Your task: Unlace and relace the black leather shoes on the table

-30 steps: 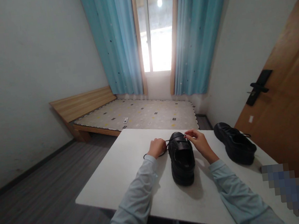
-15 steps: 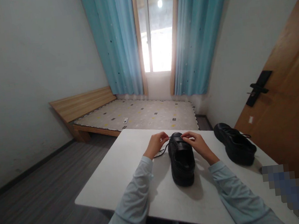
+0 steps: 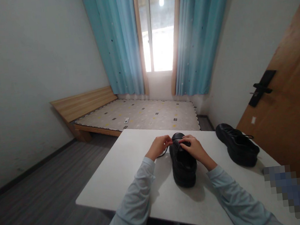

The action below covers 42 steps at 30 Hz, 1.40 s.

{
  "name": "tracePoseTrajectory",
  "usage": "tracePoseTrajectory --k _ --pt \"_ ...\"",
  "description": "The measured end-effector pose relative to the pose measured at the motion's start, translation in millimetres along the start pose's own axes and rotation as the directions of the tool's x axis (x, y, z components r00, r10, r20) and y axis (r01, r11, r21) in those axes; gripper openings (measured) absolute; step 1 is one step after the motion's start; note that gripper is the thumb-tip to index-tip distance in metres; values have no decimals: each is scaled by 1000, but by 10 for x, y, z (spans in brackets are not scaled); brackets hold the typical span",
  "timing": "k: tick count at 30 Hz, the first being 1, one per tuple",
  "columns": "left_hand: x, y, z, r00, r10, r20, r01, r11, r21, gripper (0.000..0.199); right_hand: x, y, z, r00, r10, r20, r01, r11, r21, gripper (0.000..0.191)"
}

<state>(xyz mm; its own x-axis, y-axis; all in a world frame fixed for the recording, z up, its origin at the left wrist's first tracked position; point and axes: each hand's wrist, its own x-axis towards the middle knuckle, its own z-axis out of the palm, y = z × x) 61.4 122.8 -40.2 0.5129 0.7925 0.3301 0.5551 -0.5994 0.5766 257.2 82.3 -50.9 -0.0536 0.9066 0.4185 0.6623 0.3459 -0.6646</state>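
Observation:
A black lace-up shoe (image 3: 184, 169) stands upright on the white table (image 3: 114, 177), its toe pointing away from me. At the left side of its lacing, my left hand (image 3: 161, 145) is closed in a pinch on the dark shoelace (image 3: 163, 154), part of which hangs down to the tabletop. My right hand (image 3: 193, 146) reaches over from the right, thumb and fingers pinched above the shoe's tongue. What those fingertips grip is too small to make out. The second black shoe (image 3: 238, 146) sits apart at the table's right side.
Beyond the table is a low bed (image 3: 139, 113) with a small white remote-like object (image 3: 126, 120) on it. A wooden door (image 3: 294, 111) with a black handle is at the right. Something blurred out (image 3: 294, 190) lies by the near right corner.
Both hands have come slightly back toward me along the shoe. My right fingers have shifted left over the tongue, closer to my left hand. The shoe stays in place.

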Motion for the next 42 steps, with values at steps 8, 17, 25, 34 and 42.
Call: tracePoseTrajectory --k 8,17,25,34,42 --pt "7 14 82 999 26 -21 -26 1000 -6 12 5 -7 49 1000 18 18 -16 997 -77 20" --pt "3 62 85 997 -57 -58 48 989 -142 11 -2 -29 99 999 26 -23 -30 987 -156 14" --pt "13 29 88 998 -39 -45 27 967 -252 9 -23 -138 88 991 113 -70 -124 973 -197 11" --pt "-7 -6 120 997 64 51 -55 985 -161 32 -27 -167 96 987 109 -116 -126 979 -158 9" --pt "-20 -71 85 948 -200 -246 246 953 176 18 -20 -147 92 988 79 -129 -93 990 -104 8"
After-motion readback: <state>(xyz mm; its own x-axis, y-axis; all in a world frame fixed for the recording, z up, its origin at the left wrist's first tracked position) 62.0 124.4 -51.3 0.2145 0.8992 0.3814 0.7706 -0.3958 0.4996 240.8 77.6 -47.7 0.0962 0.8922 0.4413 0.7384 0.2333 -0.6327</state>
